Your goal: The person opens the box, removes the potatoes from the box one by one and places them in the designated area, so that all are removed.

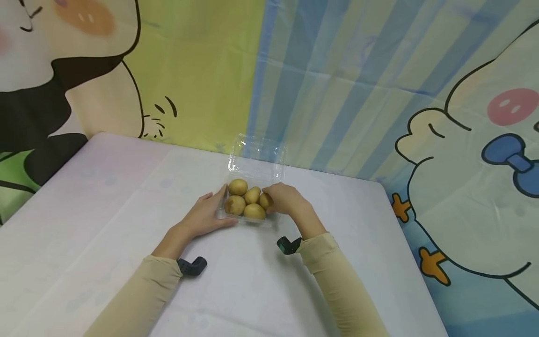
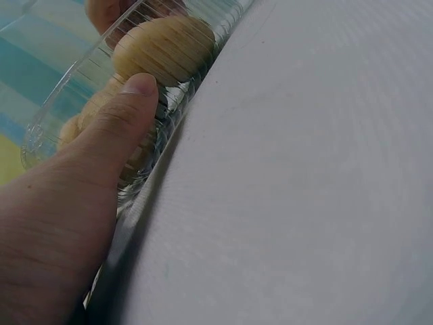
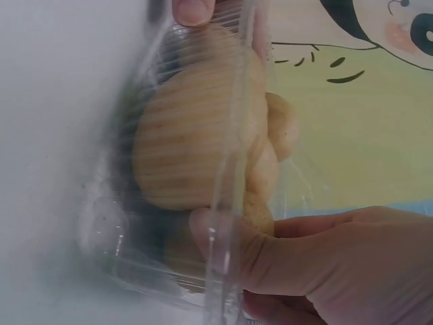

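Several potatoes (image 1: 254, 211) lie in a clear plastic box (image 1: 221, 213), its see-through lid (image 1: 257, 159) standing raised at the back. Around the box's left side is the left hand (image 1: 205, 216), thumb along the front wall; in the left wrist view the thumb (image 2: 115, 128) presses the ribbed wall beside a potato (image 2: 166, 49). At the right end, the right hand (image 1: 288, 202) grips a potato (image 1: 265, 201) inside the box. The right wrist view has that hand (image 3: 338, 261) with its thumb behind the clear wall, a larger potato (image 3: 193, 139) beside it.
The box stands on a white-covered table (image 1: 236, 290), towards its back edge. Behind and to the right hangs a printed cloth (image 1: 337, 84) with cartoon animals. Each wrist wears a small black device, one on the left (image 1: 192, 267) and one on the right (image 1: 288, 245).
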Available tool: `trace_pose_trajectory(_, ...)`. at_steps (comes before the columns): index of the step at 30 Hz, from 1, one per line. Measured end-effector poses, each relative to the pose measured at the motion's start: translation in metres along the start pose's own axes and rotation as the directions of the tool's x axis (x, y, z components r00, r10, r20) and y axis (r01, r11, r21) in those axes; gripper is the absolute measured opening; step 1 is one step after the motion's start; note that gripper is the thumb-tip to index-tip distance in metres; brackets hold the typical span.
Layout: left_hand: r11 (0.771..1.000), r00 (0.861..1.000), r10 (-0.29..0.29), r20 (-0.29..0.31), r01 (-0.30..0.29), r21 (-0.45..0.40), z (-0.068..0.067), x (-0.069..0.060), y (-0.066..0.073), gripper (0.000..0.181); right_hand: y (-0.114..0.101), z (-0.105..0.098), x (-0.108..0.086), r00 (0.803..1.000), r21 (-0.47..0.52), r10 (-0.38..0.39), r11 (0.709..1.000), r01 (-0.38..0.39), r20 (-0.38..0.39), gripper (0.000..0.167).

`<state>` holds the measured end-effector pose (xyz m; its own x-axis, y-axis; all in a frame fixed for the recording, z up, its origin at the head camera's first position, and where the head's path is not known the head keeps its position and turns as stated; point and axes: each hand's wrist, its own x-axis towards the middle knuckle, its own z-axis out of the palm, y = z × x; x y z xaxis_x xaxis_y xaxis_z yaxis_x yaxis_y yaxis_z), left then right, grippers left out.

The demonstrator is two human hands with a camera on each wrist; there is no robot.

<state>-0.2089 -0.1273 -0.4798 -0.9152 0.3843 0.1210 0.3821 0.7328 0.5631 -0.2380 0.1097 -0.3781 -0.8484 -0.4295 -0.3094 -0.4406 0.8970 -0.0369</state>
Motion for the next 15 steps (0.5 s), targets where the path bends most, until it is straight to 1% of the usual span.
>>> trace_pose_trajectory(6,1.000,1.000,0.006,0.000,-0.006,-0.003,-0.001,0.001,-0.002,0.114,-0.002,0.003,0.002,0.998,-0.049,-0.008,0.999,0.005,-0.067,0.057)
trace_pose_trajectory(15,1.000,1.000,0.002,0.006,-0.002,-0.007,-0.001,0.000,-0.001,0.114,0.000,0.011,-0.002,0.993,-0.057,0.005,0.998,-0.012,-0.116,0.058)
